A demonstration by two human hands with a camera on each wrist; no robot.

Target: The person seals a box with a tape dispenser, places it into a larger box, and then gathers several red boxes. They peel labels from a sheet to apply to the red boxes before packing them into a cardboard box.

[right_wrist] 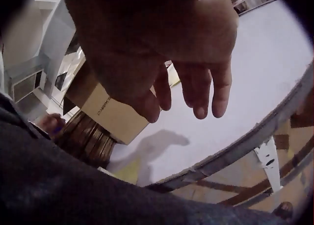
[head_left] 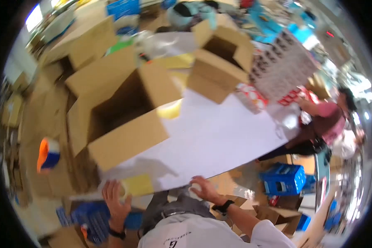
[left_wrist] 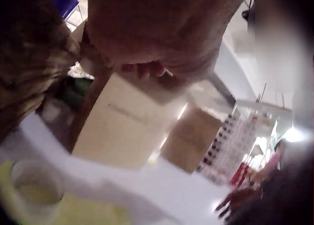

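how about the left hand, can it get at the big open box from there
Probably yes: the left hand is open and empty by the near edge of the white table, and the big box has its near flap folded out that way, nothing tall between.

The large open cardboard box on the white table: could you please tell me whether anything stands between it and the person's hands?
Nothing visible stands between the left hand or the right hand and the box. Its near flap spreads toward them, and a ring-shaped roll lies beside the left hand.
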